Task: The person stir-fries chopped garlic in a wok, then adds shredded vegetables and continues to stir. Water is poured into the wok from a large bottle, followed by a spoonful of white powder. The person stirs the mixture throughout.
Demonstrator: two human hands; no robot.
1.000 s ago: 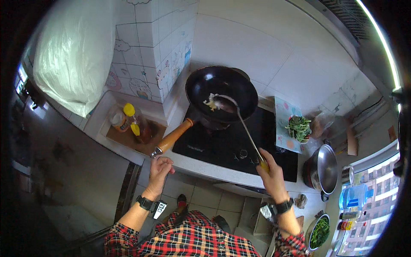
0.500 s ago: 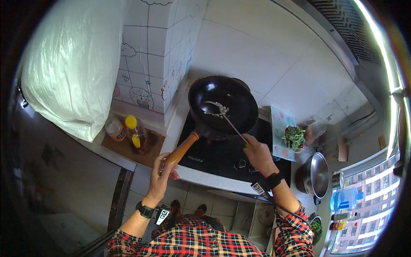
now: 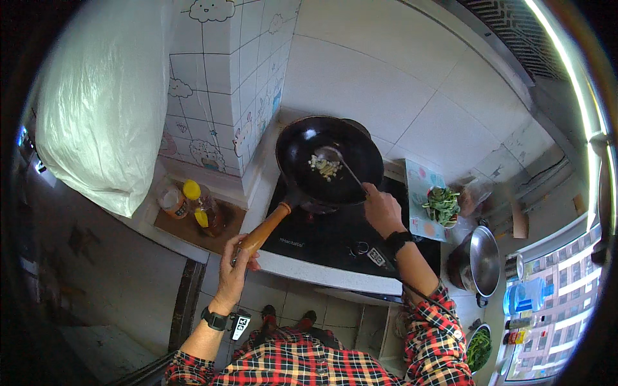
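Note:
A black wok (image 3: 298, 149) rests on the black glass cooktop (image 3: 302, 231), over its left part. My left hand (image 3: 237, 260) is closed around the end of the wok's wooden handle (image 3: 267, 227). From the right, my right hand (image 3: 382, 209) grips a metal ladle (image 3: 351, 172), its fingers wrapped around the handle end. The ladle's head lies low inside the wok, touching a small heap of chopped pale bits (image 3: 326, 167) that look like garlic. Its grip is mostly hidden by my right hand.
A bowl of green leaves (image 3: 442, 206) stands on a patterned board at the right, with a steel pot (image 3: 483, 260) beyond. More greens (image 3: 478, 349) sit lower right. Yellow-capped bottles (image 3: 205, 209) stand left of the cooktop. A large plastic bag (image 3: 103, 109) hangs at upper left.
The ladle's head has turned and shifted slightly right; the chopped bits now lie gathered in the wok beside it. My right hand has moved up a little. My left hand keeps the handle.

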